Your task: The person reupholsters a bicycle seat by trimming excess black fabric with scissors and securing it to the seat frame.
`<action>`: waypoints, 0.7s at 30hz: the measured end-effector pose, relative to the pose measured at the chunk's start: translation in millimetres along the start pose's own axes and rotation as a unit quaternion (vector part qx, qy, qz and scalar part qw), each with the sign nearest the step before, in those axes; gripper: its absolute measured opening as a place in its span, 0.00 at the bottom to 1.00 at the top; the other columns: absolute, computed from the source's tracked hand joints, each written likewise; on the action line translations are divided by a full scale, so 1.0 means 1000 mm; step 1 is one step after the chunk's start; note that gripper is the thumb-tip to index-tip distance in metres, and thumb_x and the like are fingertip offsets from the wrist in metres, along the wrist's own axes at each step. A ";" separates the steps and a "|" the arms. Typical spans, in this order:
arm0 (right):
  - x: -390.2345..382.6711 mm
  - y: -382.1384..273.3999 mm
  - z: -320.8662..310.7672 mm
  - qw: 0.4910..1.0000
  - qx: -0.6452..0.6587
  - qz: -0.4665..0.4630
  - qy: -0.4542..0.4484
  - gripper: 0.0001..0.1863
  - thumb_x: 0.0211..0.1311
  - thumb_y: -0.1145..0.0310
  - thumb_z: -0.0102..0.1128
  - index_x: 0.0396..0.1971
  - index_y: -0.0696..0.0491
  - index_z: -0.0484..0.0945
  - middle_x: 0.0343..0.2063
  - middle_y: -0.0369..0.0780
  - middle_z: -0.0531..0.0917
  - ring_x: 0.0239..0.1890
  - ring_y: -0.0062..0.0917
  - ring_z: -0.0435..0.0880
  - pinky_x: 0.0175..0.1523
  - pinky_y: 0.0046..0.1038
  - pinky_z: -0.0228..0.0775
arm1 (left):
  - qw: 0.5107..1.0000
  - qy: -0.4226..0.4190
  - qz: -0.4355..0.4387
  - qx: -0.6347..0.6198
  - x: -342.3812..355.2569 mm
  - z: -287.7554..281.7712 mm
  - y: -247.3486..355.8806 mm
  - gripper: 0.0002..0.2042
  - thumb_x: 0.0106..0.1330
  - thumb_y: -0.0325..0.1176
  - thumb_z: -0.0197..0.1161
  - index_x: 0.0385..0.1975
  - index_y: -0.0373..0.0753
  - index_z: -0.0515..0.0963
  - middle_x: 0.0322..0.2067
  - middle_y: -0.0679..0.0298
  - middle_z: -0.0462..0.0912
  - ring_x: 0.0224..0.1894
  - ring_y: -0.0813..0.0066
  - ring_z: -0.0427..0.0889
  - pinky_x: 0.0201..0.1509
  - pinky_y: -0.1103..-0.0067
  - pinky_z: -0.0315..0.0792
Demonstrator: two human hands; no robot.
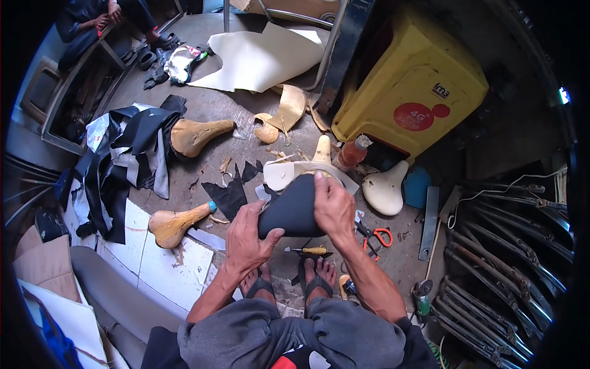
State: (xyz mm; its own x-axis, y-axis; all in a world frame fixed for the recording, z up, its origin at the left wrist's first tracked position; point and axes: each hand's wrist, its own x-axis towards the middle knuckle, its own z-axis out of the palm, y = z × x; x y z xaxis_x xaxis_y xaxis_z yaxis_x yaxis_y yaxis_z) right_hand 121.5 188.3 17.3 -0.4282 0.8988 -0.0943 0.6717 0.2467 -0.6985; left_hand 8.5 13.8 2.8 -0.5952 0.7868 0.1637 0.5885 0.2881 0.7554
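Both hands hold a smooth black bicycle saddle (292, 209) above the floor, between my knees and the pale scraps. My left hand (248, 237) grips its left edge, thumb along the near side. On the opposite edge, my right hand (335, 206) is closed with its thumb on top. The saddle's underside is hidden. Just beyond it, a cream saddle-shaped piece (322, 149) points its narrow nose away from me, partly covered by white sheet scraps (280, 176). Orange-handled scissors (382, 237) lie near my right wrist, and a yellow-handled screwdriver (314, 250) rests by my feet.
Worn tan saddles (198, 135) and black fabric scraps (147, 141) lie at left. A white saddle (384, 189), a reddish bottle (351, 154) and a metal ruler (429, 222) sit right, before stacked metal tubes (491, 277). A yellow plastic stool (412, 80) stands behind. Another person (104, 18) sits far left.
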 end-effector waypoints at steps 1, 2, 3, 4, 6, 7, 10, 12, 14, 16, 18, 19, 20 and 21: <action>0.004 -0.004 -0.006 1.000 0.018 0.022 0.000 0.31 0.78 0.45 0.44 0.33 0.58 0.83 0.27 0.57 0.84 0.35 0.55 0.86 0.43 0.51 0.74 | 0.998 -0.001 0.055 0.011 0.000 -0.005 -0.006 0.29 0.72 0.52 0.61 0.57 0.30 0.73 0.45 0.44 0.82 0.47 0.45 0.83 0.49 0.59 0.77; 0.007 -0.006 -0.011 0.999 0.020 0.024 -0.003 0.31 0.78 0.45 0.44 0.33 0.58 0.83 0.27 0.57 0.84 0.35 0.55 0.86 0.43 0.51 0.74 | 0.994 -0.003 0.109 0.021 0.002 -0.010 -0.009 0.29 0.69 0.50 0.67 0.58 0.30 0.73 0.47 0.47 0.81 0.49 0.48 0.83 0.51 0.62 0.78; 0.011 -0.006 -0.015 0.997 0.059 0.041 -0.006 0.31 0.78 0.45 0.44 0.34 0.59 0.83 0.28 0.56 0.85 0.36 0.54 0.85 0.44 0.48 0.74 | 0.996 -0.011 0.087 -0.005 0.003 -0.015 -0.010 0.29 0.65 0.44 0.73 0.57 0.29 0.74 0.48 0.47 0.83 0.50 0.51 0.85 0.53 0.67 0.79; 0.015 -0.005 -0.021 0.994 0.095 0.056 -0.004 0.31 0.78 0.44 0.45 0.35 0.59 0.83 0.29 0.55 0.85 0.36 0.53 0.85 0.45 0.46 0.74 | 0.996 -0.012 0.088 -0.005 0.005 -0.019 -0.010 0.29 0.65 0.44 0.73 0.57 0.29 0.74 0.48 0.47 0.83 0.50 0.51 0.85 0.53 0.67 0.79; 0.020 0.013 -0.019 0.992 0.107 0.060 -0.021 0.30 0.78 0.46 0.46 0.38 0.59 0.84 0.29 0.52 0.85 0.35 0.45 0.85 0.45 0.41 0.75 | 0.991 -0.061 0.008 -0.118 0.007 -0.029 -0.013 0.29 0.62 0.41 0.76 0.57 0.28 0.76 0.51 0.46 0.83 0.53 0.56 0.85 0.56 0.71 0.78; 0.019 0.018 -0.020 0.985 0.154 0.071 -0.027 0.29 0.78 0.47 0.47 0.40 0.60 0.84 0.29 0.51 0.86 0.34 0.39 0.85 0.45 0.39 0.75 | 0.987 -0.062 -0.007 -0.149 0.007 -0.029 -0.010 0.27 0.63 0.37 0.76 0.58 0.30 0.77 0.53 0.52 0.85 0.55 0.65 0.85 0.56 0.73 0.78; 0.021 0.043 -0.018 0.968 0.227 0.100 -0.045 0.28 0.79 0.50 0.48 0.40 0.63 0.84 0.29 0.46 0.86 0.33 0.26 0.81 0.44 0.34 0.74 | 0.928 -0.056 -0.084 -0.358 0.006 -0.018 0.002 0.26 0.65 0.34 0.74 0.60 0.31 0.77 0.54 0.57 0.85 0.53 0.74 0.83 0.56 0.79 0.76; 0.018 0.047 -0.011 0.942 0.288 0.158 -0.065 0.30 0.79 0.50 0.49 0.37 0.66 0.83 0.28 0.43 0.86 0.32 0.24 0.80 0.43 0.31 0.74 | 0.935 -0.054 -0.072 -0.344 0.005 -0.025 0.004 0.22 0.71 0.36 0.68 0.60 0.31 0.77 0.56 0.57 0.83 0.53 0.74 0.82 0.55 0.82 0.75; 0.017 0.055 -0.005 0.947 0.280 0.149 -0.045 0.32 0.79 0.49 0.49 0.35 0.68 0.82 0.27 0.41 0.85 0.31 0.23 0.78 0.41 0.31 0.74 | 0.914 -0.070 -0.176 -0.359 0.002 -0.027 -0.003 0.22 0.77 0.40 0.60 0.62 0.30 0.74 0.58 0.55 0.82 0.55 0.72 0.81 0.57 0.80 0.76; 0.017 0.056 -0.003 0.931 0.300 0.200 -0.052 0.33 0.78 0.48 0.49 0.34 0.69 0.82 0.26 0.42 0.84 0.29 0.23 0.78 0.39 0.32 0.73 | 0.859 -0.026 -0.147 -0.489 -0.002 -0.016 -0.017 0.24 0.80 0.44 0.53 0.65 0.31 0.72 0.60 0.53 0.80 0.55 0.70 0.82 0.56 0.77 0.78; 0.019 0.060 -0.005 0.940 0.272 0.201 -0.053 0.34 0.78 0.48 0.48 0.33 0.70 0.81 0.25 0.43 0.84 0.28 0.24 0.78 0.38 0.33 0.73 | 0.869 -0.002 -0.120 -0.479 0.001 -0.019 -0.012 0.28 0.78 0.47 0.56 0.69 0.32 0.67 0.64 0.51 0.76 0.56 0.68 0.82 0.58 0.75 0.79; 0.018 0.059 -0.005 0.938 0.283 0.196 -0.048 0.34 0.78 0.47 0.48 0.34 0.70 0.81 0.25 0.43 0.84 0.28 0.25 0.78 0.38 0.33 0.73 | 0.891 -0.014 -0.099 -0.443 0.002 -0.020 -0.009 0.33 0.75 0.51 0.60 0.70 0.33 0.65 0.66 0.50 0.73 0.59 0.66 0.80 0.61 0.75 0.76; 0.017 0.059 -0.005 0.936 0.293 0.191 -0.042 0.34 0.78 0.47 0.48 0.34 0.70 0.81 0.25 0.44 0.84 0.29 0.25 0.78 0.39 0.34 0.73 | 0.895 -0.008 -0.094 -0.437 0.004 -0.018 -0.003 0.37 0.70 0.51 0.67 0.71 0.32 0.64 0.66 0.50 0.73 0.61 0.65 0.79 0.64 0.75 0.74; 0.019 0.063 -0.001 0.947 0.256 0.192 -0.036 0.34 0.79 0.47 0.46 0.36 0.70 0.81 0.27 0.48 0.85 0.31 0.31 0.81 0.42 0.37 0.74 | 0.898 -0.008 -0.085 -0.431 0.006 -0.011 -0.002 0.35 0.70 0.45 0.69 0.70 0.32 0.65 0.66 0.51 0.74 0.61 0.67 0.78 0.62 0.75 0.75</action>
State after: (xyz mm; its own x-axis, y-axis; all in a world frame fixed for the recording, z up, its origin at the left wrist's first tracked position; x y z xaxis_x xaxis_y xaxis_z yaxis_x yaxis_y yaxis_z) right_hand 156.2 221.6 -27.3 -0.2648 0.8551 -0.4458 0.4128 -0.3173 -0.8538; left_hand -2.9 11.8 9.2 -0.6243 0.7811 -0.0038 -0.1562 -0.1201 0.9804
